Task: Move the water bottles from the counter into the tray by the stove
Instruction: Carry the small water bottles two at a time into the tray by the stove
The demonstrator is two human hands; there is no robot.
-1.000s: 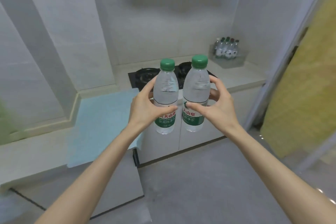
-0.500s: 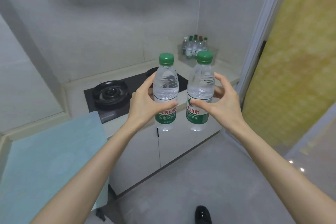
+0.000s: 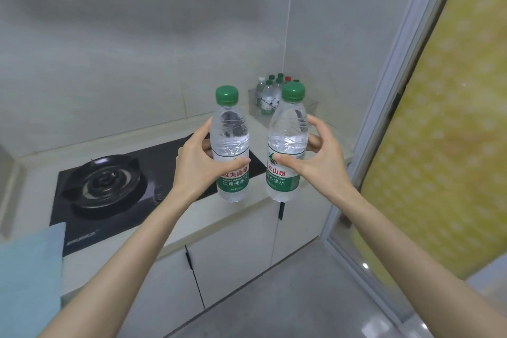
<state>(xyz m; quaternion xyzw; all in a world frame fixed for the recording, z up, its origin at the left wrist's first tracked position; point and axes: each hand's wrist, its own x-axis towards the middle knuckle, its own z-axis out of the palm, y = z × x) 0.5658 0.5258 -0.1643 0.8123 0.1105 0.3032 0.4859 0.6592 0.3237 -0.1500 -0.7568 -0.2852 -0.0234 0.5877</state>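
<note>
Left grip [image 3: 199, 166]: the thumb is laid across the front at the label's top edge and the fingers are curled round the back of the left bottle [image 3: 231, 143]. The bottle is held upright.

Right grip [image 3: 322, 164]: the same wrap is seen on the right bottle [image 3: 288, 134], whose cap leans a little to the right. A gap is kept between the two bottles; neither touches the worktop [image 3: 208, 214].

Both bottles are carried in the air above the near edge of the worktop, to the right of the stove [image 3: 109, 186]. The tray [image 3: 312, 105] stands in the far right corner and is already stocked with upright bottles [image 3: 267, 96]. Its free space is partly hidden behind the right bottle's cap and cannot be judged.

Judgement: the carry is under way and placement remains. The bottles are best kept vertical and apart, lifted over the tray's near wall, and lowered one at a time into an open spot. The standing bottles are likely to topple if nudged. Each grip is best loosened only once its bottle's base is seated flat.
</note>
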